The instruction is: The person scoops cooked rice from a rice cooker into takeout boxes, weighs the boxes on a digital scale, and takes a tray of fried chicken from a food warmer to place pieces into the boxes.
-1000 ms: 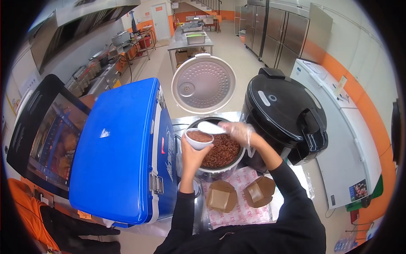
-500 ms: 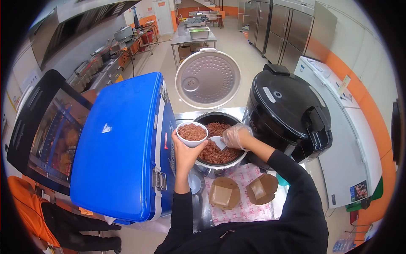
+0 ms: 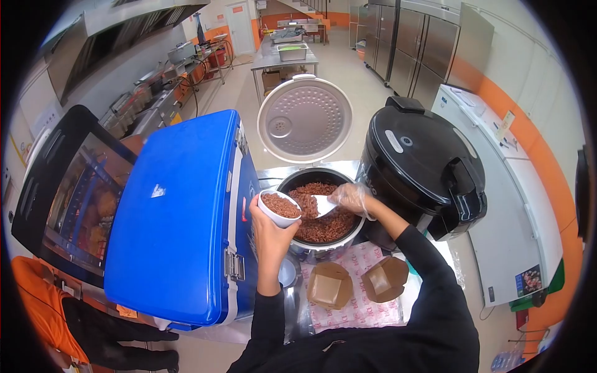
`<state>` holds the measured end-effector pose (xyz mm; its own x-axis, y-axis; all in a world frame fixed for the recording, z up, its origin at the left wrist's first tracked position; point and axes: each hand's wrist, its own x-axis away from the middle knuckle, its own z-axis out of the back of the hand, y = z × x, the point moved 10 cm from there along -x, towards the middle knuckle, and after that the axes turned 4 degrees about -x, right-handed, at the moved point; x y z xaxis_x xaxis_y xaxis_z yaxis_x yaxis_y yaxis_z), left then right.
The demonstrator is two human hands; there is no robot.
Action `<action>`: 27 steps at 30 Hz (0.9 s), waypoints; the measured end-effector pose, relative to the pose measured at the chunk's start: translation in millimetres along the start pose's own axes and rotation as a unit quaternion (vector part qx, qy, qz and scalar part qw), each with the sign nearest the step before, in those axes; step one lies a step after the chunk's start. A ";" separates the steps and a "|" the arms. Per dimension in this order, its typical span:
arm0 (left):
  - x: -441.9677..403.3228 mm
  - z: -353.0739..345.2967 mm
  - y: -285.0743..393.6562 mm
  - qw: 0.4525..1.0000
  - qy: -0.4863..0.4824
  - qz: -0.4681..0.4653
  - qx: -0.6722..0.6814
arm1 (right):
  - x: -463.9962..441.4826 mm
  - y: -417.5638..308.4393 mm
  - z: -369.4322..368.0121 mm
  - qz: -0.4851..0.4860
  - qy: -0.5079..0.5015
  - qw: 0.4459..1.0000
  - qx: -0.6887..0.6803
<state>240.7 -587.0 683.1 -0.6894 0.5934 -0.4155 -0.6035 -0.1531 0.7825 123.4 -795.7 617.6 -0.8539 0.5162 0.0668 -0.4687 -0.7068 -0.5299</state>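
Observation:
My left hand (image 3: 273, 233) grips a white bowl (image 3: 283, 219) heaped with reddish-brown cooked rice (image 3: 278, 204), tilted to the right over the left rim of an open rice cooker (image 3: 311, 252). In a clear plastic glove, my right hand (image 3: 350, 198) holds a white rice paddle (image 3: 324, 206) above the pot. Rice lies on the paddle's tip, beside the bowl's right edge. More of the same rice (image 3: 326, 229) fills the dark pot below. The cooker's round lid (image 3: 306, 118) stands raised behind it.
A blue cooler box (image 3: 174, 217) stands close on the left, a shut black rice cooker (image 3: 423, 161) on the right. Two open paper boxes (image 3: 329, 286) (image 3: 384, 278) sit on printed paper in front. A person in orange (image 3: 43, 304) is at lower left.
The paddle has risen out of the pot with rice on it and moved left to the bowl. My left hand has tilted the bowl towards the pot and lowered it slightly.

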 end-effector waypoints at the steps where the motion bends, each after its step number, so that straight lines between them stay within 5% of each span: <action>1: 1.7 2.1 3.8 1.000 0.002 0.000 -0.020 | 1.8 -6.3 6.0 0.010 -0.006 1.000 0.011; 8: -7.7 -36.0 -7.1 0.998 -0.049 -0.016 -0.033 | 34.7 -53.1 54.4 0.022 0.160 0.969 0.188; 9: -10.4 -47.9 -11.0 0.998 -0.066 -0.006 -0.004 | 56.0 -80.6 70.2 -0.033 0.184 0.968 0.167; 14: -20.2 -81.8 -6.3 0.997 -0.046 -0.028 0.046 | 70.2 -105.9 5.2 0.045 0.135 0.957 0.253; 20: -18.3 -91.1 -7.5 0.993 -0.079 -0.028 0.078 | 88.5 -120.7 55.7 0.050 0.240 0.912 0.330; 22: -17.9 -96.1 -2.5 0.993 -0.077 -0.013 0.092 | 86.6 -128.2 33.4 0.085 0.202 0.895 0.390; 27: -17.8 -86.4 -8.0 0.994 -0.070 -0.030 0.080 | 97.8 -129.2 62.5 0.052 0.175 0.944 0.275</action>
<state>223.2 -664.6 644.2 -0.5846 0.7036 -0.4040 -0.5622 0.0077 0.8270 86.3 -684.2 745.5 -0.8198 0.4901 -0.2962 -0.5150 -0.8572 0.0068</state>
